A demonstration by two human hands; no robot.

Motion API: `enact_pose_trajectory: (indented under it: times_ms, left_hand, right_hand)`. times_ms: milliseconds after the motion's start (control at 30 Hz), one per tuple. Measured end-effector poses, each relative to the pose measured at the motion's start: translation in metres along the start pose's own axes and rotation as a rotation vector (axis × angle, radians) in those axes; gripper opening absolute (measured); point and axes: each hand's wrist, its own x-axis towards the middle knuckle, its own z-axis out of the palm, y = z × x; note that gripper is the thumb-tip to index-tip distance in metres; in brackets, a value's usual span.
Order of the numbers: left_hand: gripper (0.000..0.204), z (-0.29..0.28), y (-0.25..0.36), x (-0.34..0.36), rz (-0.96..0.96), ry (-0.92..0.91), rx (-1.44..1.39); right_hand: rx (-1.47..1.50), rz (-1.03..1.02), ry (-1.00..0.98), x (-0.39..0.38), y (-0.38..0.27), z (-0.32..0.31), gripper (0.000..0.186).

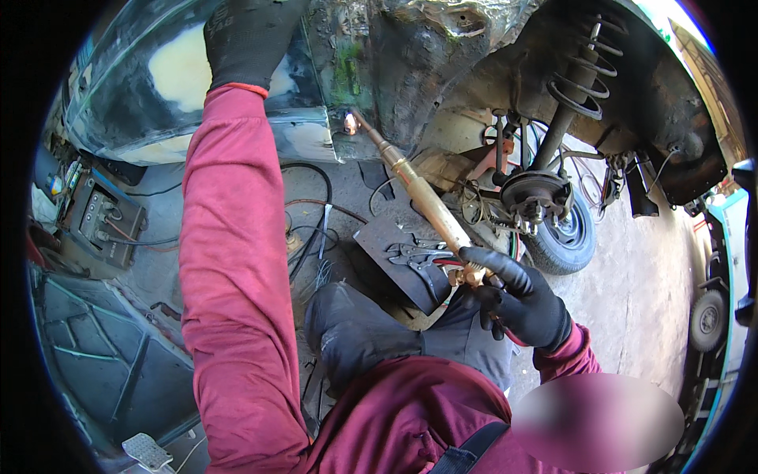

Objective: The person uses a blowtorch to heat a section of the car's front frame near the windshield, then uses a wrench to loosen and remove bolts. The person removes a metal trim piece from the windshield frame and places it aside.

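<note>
My right hand (525, 304), in a black glove, is closed around the valve end of a brass gas torch (430, 204). The torch slants up and to the left, its narrow tip close to a bright glowing spot (350, 123) on the lower corner of a car body. My left hand (251, 43), gloved in black too, reaches up against the sanded body panel (170, 67), which has a cream filler patch. Its fingers run out of sight at the top edge, so their pose is hidden.
At the right, a coil spring strut (580, 87) and a bare wheel hub (537, 197) hang in the wheel arch above a loose tyre (564, 237). Pliers (418, 253) lie on a dark metal piece (395, 237) before my knees. A welding machine (103, 221) and hoses sit left.
</note>
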Motion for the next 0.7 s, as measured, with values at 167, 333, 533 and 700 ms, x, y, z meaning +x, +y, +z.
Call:
enact_pose_trajectory:
  times_ms: [167,333,533,700]
  left_hand:
    - [0.075,-0.001,0.004,-0.002,-0.026,-0.023,-0.055]
    - [0.072,-0.001,0.007,-0.002,0.044,0.009,-0.028]
    - [0.061,-0.003,0.013,-0.003,0.052,-0.003,-0.017]
    - [0.041,0.001,0.01,-0.007,0.136,0.074,0.047]
  right_hand:
    - [0.426,-0.029,-0.016,0.007,0.03,-0.009,0.063]
    - [0.486,-0.091,-0.049,0.016,0.044,-0.015,0.065]
    - [0.504,-0.142,-0.044,0.027,0.041,-0.009,0.064]
    - [0.538,-0.14,-0.114,0.03,0.044,-0.012,0.063]
